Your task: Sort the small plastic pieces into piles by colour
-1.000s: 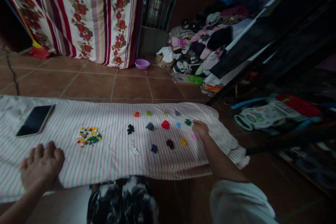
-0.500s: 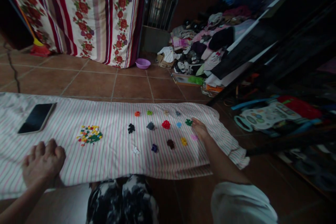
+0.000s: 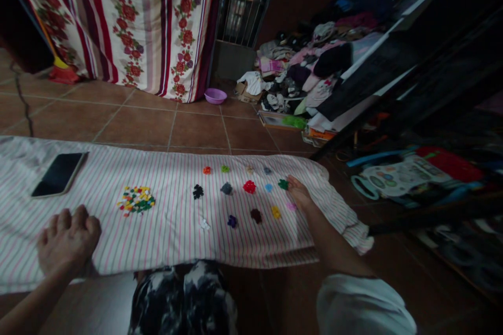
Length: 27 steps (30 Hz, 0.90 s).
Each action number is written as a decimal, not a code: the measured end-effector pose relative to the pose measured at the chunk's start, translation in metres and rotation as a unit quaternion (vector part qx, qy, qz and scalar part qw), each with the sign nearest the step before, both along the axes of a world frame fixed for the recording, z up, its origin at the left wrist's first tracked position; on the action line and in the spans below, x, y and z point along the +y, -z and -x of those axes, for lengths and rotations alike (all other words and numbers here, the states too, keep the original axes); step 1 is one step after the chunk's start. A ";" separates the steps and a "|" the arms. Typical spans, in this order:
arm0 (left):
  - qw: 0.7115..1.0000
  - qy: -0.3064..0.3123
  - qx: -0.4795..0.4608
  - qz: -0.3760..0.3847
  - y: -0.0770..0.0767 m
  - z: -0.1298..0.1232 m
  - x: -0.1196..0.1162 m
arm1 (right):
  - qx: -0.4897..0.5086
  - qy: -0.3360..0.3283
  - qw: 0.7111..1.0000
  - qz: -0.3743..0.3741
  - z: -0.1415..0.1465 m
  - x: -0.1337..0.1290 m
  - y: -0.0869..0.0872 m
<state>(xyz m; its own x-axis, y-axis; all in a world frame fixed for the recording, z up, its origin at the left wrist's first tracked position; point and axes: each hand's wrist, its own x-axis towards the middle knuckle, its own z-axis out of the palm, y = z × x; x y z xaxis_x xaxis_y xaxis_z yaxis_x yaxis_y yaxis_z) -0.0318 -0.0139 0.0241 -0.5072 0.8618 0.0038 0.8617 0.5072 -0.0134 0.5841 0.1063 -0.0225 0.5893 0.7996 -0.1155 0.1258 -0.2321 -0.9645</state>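
On the striped cloth (image 3: 173,246), my left hand (image 3: 69,238) rests palm down, fingers a little bent, near a mixed pile of small coloured pieces (image 3: 137,200). My right hand (image 3: 299,192) is at the right side, its fingertips beside the dark green pile (image 3: 283,184); whether they pinch a piece is too small to tell. The pink pile (image 3: 291,206) lies just below that hand. Small single-colour piles are spread to its left, among them red (image 3: 249,187), light blue (image 3: 268,187), yellow (image 3: 275,212), brown (image 3: 256,215), black (image 3: 198,191) and white (image 3: 205,224).
A phone (image 3: 58,175) lies on the cloth at the far left. Beyond the cloth are a purple basin (image 3: 215,96) on the tiled floor, a floral curtain (image 3: 153,26) and heaped clothes (image 3: 298,70). A dark frame stands at the right.
The view has shifted slightly. Both hands stay in nearly the same places on the cloth, and no pile has visibly changed.
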 end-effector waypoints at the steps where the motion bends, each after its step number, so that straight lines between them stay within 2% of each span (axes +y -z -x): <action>1: 1.000 0.000 0.013 0.002 0.001 0.000 0.000 | -0.002 0.000 1.000 -0.003 0.000 0.000 0.000; 5: 0.999 0.010 0.043 -0.011 0.004 0.002 0.000 | -0.017 0.017 1.000 -0.012 0.000 0.000 -0.002; 9: 0.999 0.006 0.025 -0.019 0.006 0.003 0.000 | -0.072 0.042 0.996 -0.029 0.004 0.001 -0.008; 11: 0.999 -0.002 0.004 -0.033 0.008 0.004 0.001 | -0.128 0.041 0.990 -0.050 0.013 0.003 -0.012; 13: 0.998 0.002 -0.013 -0.067 0.013 0.006 0.001 | -0.174 0.014 0.981 -0.079 0.030 0.005 -0.017; 17: 0.996 -0.015 -0.023 -0.090 0.025 0.011 0.003 | -0.171 -0.090 0.974 -0.117 0.092 0.005 -0.030; 22: 0.996 -0.024 -0.012 -0.086 0.032 0.014 0.004 | -0.133 -0.211 0.962 -0.111 0.196 -0.008 -0.039; 25: 0.995 -0.026 -0.007 -0.099 0.032 0.013 0.004 | -0.147 -0.342 0.919 -0.129 0.254 -0.020 -0.034; 27: 0.994 -0.023 -0.005 -0.107 0.031 0.013 0.003 | -0.177 -0.404 0.884 -0.151 0.289 -0.027 -0.027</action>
<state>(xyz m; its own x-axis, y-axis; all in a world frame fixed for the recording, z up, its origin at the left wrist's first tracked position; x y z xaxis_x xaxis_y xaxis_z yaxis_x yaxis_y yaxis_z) -0.0447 -0.0107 -0.0072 -0.5468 0.8179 0.1791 0.8373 0.5360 0.1084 0.2955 0.0794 0.0045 -0.2331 0.9389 0.2532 0.4400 0.3340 -0.8336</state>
